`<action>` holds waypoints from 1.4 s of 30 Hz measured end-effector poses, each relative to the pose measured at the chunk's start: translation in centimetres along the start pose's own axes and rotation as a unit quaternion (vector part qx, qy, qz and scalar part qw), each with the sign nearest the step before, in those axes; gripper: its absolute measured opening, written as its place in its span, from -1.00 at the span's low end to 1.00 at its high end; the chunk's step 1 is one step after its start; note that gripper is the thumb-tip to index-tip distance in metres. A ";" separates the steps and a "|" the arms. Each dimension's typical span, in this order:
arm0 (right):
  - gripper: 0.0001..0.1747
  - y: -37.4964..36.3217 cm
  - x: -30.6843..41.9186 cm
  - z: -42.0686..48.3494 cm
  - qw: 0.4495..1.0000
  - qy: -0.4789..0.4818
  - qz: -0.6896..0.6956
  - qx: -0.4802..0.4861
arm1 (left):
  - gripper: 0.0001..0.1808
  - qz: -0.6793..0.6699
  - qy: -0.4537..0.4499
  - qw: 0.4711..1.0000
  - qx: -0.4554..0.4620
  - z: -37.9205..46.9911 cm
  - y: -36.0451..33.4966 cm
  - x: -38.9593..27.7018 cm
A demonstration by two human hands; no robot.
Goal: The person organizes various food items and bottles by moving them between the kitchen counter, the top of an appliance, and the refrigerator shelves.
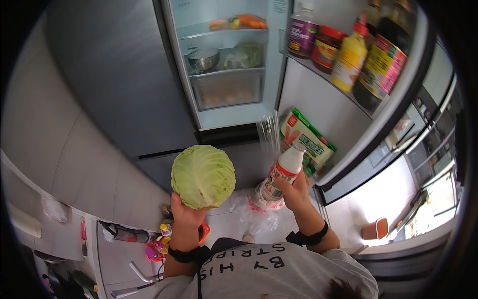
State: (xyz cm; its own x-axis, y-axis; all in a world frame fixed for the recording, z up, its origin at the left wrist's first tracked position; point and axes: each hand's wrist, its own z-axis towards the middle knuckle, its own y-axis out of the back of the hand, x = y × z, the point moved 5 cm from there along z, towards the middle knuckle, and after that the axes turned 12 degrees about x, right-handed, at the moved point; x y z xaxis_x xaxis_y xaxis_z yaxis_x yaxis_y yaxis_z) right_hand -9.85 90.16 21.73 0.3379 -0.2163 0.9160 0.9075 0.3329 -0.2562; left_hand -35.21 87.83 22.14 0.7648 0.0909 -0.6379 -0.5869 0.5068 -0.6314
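A round green cabbage (203, 177) rests in my left hand (185, 213), held up before the lower front of the refrigerator. My right hand (295, 191) grips a white bottle (291, 161) with a red printed label and a pale cap, tilted up to the right. Around the bottle's base, or just below it, is a crumpled clear plastic bag (267, 220) with red print; whether it is attached I cannot tell. Ahead stands the open refrigerator compartment (231, 117), with a steel bowl (203, 59), carrots (251, 21) and a bagged green vegetable (249, 52) on its shelves.
The open refrigerator door (328, 97) on the right carries several sauce bottles and a red-lidded jar (328, 48). A green-and-white box (308, 136) leans in its lower part. A closed grey door (123, 74) stands left. Colourful bottles (158, 246) and a brown bin (374, 228) are on the floor.
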 end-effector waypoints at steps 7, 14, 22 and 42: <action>-0.32 -1.1 1.0 15.7 0.994 0.060 -0.074 0.061 | -0.08 0.052 0.004 0.997 -0.058 5.3 6.4 -0.8; -0.37 -5.8 6.8 39.9 0.979 0.074 -0.172 0.085 | 0.01 0.054 -0.022 0.998 0.007 10.2 11.4 -3.3; -0.41 -6.2 5.5 57.7 0.876 -0.067 -0.475 -0.039 | 0.15 0.006 0.040 0.999 0.020 15.0 15.3 -6.2; -0.07 -7.2 4.2 61.9 0.893 0.097 -0.434 0.069 | 0.35 0.088 0.020 0.989 0.120 20.8 15.7 -4.3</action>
State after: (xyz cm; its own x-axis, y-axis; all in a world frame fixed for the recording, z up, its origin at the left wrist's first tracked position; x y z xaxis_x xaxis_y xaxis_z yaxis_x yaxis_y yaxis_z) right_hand -30.38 143.63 46.55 -0.4288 -0.5984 0.6768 0.8137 0.0696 0.5771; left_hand -42.22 113.27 24.18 0.6431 0.1647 -0.7479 -0.6258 0.6760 -0.3892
